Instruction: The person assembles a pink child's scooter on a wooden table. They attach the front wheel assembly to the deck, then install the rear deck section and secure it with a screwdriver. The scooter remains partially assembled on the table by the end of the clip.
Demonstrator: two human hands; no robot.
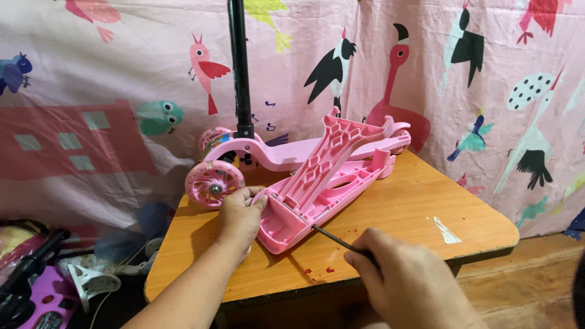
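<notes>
A pink plastic deck panel lies underside up on the wooden table, its ribs showing. My left hand grips the panel's near left edge. My right hand holds a thin dark screwdriver, whose tip touches the panel's lower part. Behind the panel stands a pink kick scooter with a black steering post and a pink front wheel.
A pink cloth with bird prints hangs behind the table. On the floor at the left lie a purple toy, a white fan part and dark items. The table's right corner has a white scuff.
</notes>
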